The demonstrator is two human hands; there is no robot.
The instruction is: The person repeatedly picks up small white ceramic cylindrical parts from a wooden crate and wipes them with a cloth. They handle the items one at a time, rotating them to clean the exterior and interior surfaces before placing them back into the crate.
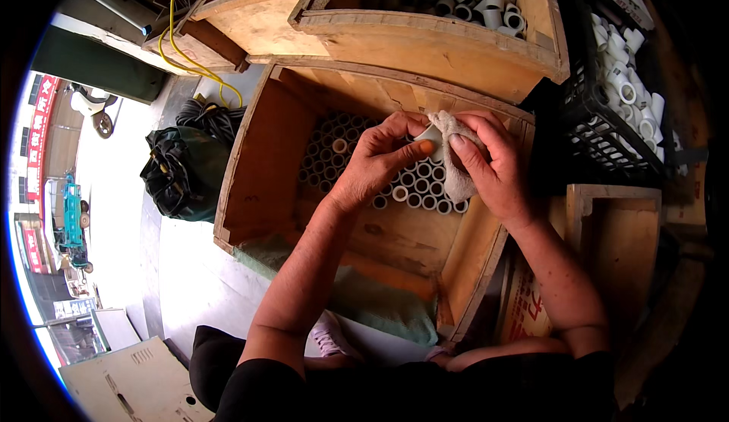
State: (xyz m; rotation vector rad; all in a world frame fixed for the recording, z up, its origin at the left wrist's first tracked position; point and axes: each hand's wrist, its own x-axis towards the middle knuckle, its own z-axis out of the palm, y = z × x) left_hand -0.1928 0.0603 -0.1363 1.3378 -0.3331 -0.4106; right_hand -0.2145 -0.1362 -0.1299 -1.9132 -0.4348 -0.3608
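Observation:
Over a wooden crate (250, 154), my left hand (384, 154) grips a white plastic pipe fitting (431, 135) between thumb and fingers. An orange patch covers the tip of that thumb. My right hand (490, 160) pinches a pale, fuzzy cloth (458, 177) against the other side of the fitting, and the cloth hides part of it. Below my hands, several rows of white pipe fittings (414, 200) stand on end on the crate floor, their round openings facing up. My forearms and hands cover some of them.
Behind stands a wooden bin (410, 32) of loose fittings (492, 1). To the right are a black plastic crate (615, 137) full of white fittings and a smaller wooden box (615, 194). Green cloth (381, 302) drapes the near crate edge. A dark bag (188, 171) and coiled cable (211, 117) lie left.

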